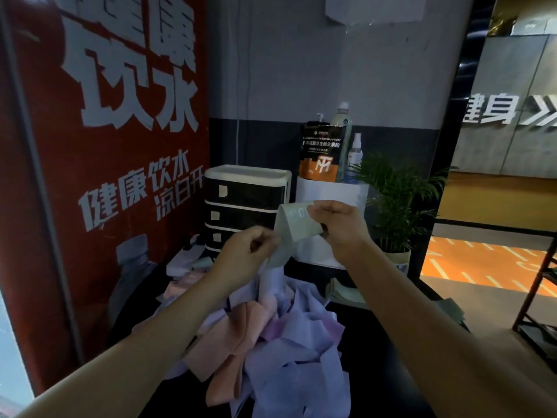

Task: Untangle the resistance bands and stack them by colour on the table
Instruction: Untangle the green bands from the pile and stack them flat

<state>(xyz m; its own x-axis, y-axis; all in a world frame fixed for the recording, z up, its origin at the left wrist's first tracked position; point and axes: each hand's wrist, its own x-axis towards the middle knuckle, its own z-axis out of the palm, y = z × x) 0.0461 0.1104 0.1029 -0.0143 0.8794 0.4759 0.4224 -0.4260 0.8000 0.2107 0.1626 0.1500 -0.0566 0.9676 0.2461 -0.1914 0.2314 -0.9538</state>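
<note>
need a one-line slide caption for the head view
Both hands, left hand and right hand, hold a pale green band above a tangled pile of lilac and pink bands on a dark table.

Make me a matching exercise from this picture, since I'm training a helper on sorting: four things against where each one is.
Things:
1. green band
2. pink band
3. drawer unit
4. potted plant

Places:
A. right of the white box
B. lying in the tangled pile on the table
C. against the red poster
D. held up between both hands

Pairs: 1-D, 2-B, 3-C, 4-A
</note>
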